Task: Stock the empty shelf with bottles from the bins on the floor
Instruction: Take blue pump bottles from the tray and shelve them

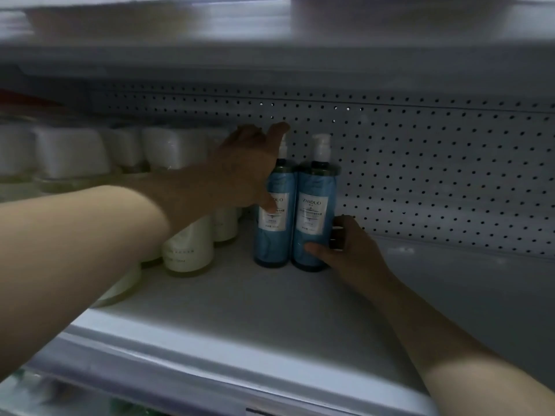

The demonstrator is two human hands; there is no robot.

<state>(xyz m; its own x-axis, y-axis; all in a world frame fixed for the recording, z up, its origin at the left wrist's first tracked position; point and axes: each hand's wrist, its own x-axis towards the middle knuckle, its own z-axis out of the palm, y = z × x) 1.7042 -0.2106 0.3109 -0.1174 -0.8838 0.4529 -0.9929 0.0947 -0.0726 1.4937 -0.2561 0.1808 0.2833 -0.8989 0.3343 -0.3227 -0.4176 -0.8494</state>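
Two blue pump bottles with white labels stand upright side by side at the back of the white shelf (270, 310). My left hand (249, 166) wraps the upper part of the left blue bottle (271, 235), with the thumb low on its label and the fingers reaching over the pump. My right hand (348, 250) grips the lower part of the right blue bottle (313, 211), thumb on its front. Both bottles rest on the shelf and touch each other.
Several cream-coloured bottles (187, 250) with white caps fill the shelf's left side, close under my left forearm. A perforated back panel (435, 163) stands behind the bottles. The upper shelf (270, 40) hangs low overhead. Bare shelf surface lies to the right and in front.
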